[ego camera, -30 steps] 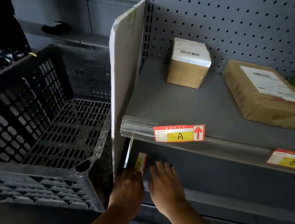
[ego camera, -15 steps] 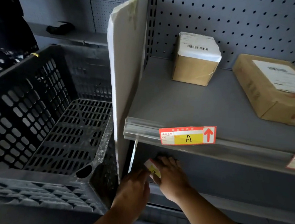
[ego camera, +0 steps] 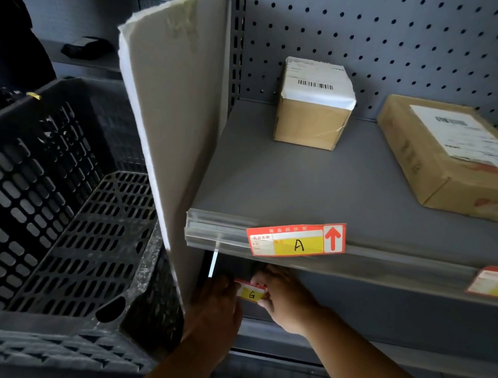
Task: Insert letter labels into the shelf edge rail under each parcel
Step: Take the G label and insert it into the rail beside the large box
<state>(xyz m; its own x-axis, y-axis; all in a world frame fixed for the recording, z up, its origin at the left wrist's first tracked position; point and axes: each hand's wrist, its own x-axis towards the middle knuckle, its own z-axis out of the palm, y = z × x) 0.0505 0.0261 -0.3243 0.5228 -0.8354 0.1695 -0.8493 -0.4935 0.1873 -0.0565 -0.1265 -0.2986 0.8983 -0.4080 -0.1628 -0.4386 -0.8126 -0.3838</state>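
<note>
Both your hands are under the upper shelf, low centre of view, w/ the G label (ego camera: pixel 252 293) between them. Your right hand (ego camera: pixel 285 300) pinches the label's right end: fingers curled over its top edge, thumb under its lower right corner. Your left hand (ego camera: pixel 216 308) is at the label's left end, back of hand toward the camera; fingertips hidden, so can't tell if it grips the label or only touches it. Label is roughly level, red strip on top, yellow field w/ a handwritten G facing you. It sits just below the upper rail, in the dark gap in front of the lower shelf; can't tell if it's seated in any rail.

Upper shelf (ego camera: pixel 301 187): clear edge rail (ego camera: pixel 217 231) along the front, A label (ego camera: pixel 295 243) already in it, red arrow pointing up. Small parcel (ego camera: pixel 313 110) w/ white barcode wrap stands at the back, above and behind the A label. Flat brown parcel (ego camera: pixel 453 157) w/ a shipping slip lies to the right, well apart from the small one. Another red/yellow label (ego camera: pixel 495 282) sits in the rail at the right edge, letter cut off.

Grey side panel (ego camera: pixel 170 108) stands upright at the shelf's left end. Black slotted crate (ego camera: pixel 47 202) is left of it. Pegboard (ego camera: pixel 402 45) backs the shelf.
</note>
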